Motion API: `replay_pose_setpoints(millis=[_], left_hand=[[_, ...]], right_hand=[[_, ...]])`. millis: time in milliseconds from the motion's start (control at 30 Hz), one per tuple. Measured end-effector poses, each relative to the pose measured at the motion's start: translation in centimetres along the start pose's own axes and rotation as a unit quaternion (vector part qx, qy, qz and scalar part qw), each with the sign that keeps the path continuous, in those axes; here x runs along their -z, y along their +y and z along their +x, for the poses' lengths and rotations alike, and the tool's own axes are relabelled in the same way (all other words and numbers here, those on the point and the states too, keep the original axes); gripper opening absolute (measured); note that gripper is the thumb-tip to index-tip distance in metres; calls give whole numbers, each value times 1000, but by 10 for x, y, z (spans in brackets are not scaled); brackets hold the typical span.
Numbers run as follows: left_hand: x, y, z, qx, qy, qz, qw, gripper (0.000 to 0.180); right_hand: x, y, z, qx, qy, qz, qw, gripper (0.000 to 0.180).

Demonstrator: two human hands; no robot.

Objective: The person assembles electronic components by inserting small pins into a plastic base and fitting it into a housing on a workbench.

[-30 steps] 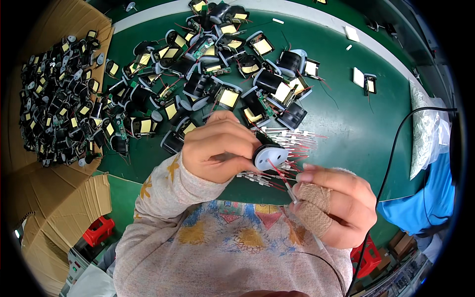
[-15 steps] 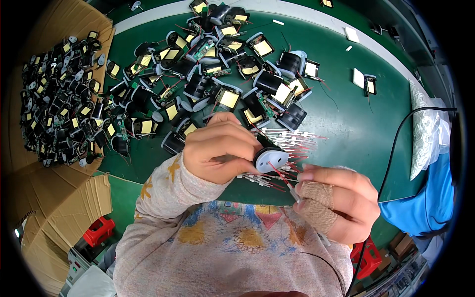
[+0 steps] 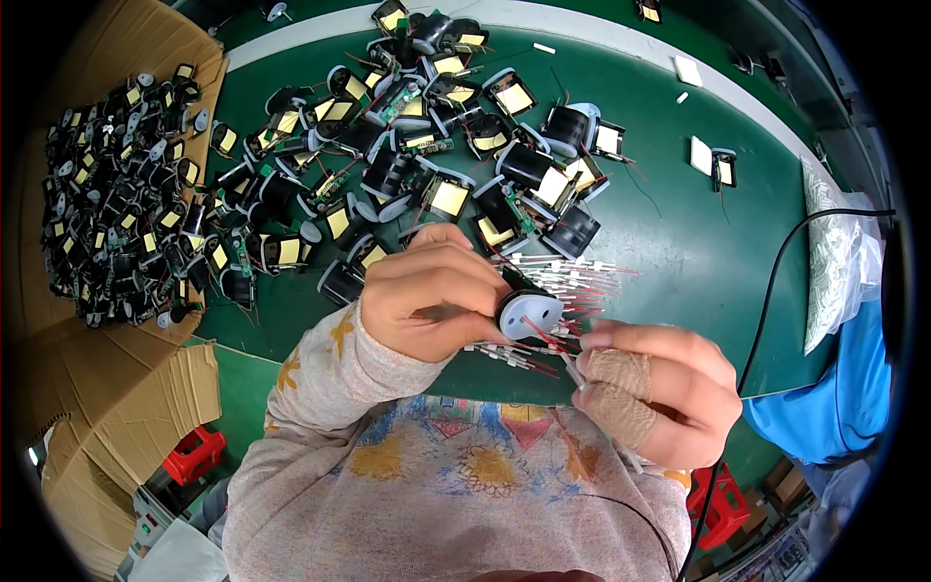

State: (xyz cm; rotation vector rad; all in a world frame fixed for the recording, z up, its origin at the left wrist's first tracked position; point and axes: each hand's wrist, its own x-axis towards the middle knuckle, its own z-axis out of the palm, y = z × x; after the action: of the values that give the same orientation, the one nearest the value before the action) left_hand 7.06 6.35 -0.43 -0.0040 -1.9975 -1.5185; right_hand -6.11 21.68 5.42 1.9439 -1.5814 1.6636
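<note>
My left hand [image 3: 432, 291] is closed round a black motor-like unit, its grey oval end cap [image 3: 529, 316] turned towards me. A red wire [image 3: 535, 330] comes from one hole in that cap. Close by on the right, my right hand [image 3: 664, 393], with brown tape round its fingers, pinches a thin whitish lead [image 3: 574, 372] just beyond the wire's end. Whether lead and wire touch is too small to tell. Behind and below the unit, loose leads with red wires and white ends [image 3: 582, 274] lie on the green table.
A heap of similar black units [image 3: 388, 175] covers the table's far left side. More fill a cardboard box [image 3: 208, 58] on the left. Near the right edge are a bag of small white pieces [image 3: 822, 252] and a black cable [image 3: 766, 301]. One unit [image 3: 724, 168] lies apart.
My right hand has shifted very slightly to the left with the lead. My left hand holds the unit nearly still, its cap turned a little.
</note>
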Motion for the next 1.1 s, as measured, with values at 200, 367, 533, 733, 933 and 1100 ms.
replay_pose_setpoints(millis=[200,367,533,733,933,1100], left_hand=[[-1,1,1,-2,-1,-9,1000,25],[0,1,0,-3,-7,-10,1000,25],[0,1,0,-4,-7,-4,1000,24],[1,2,-2,10,-9,5,1000,23],[0,2,-4,17,-4,-2,1000,24],[0,1,-5,15,-2,0,1000,24]], right_hand=[[4,1,-2,-10,-6,8,1000,19],[4,2,-3,-21,-10,25,999,19],[5,1,-2,-17,-10,24,1000,19],[3,0,-2,-8,-9,25,1000,19],[-1,-2,-2,1,9,15,1000,17],[1,-1,-2,7,0,17,1000,17]])
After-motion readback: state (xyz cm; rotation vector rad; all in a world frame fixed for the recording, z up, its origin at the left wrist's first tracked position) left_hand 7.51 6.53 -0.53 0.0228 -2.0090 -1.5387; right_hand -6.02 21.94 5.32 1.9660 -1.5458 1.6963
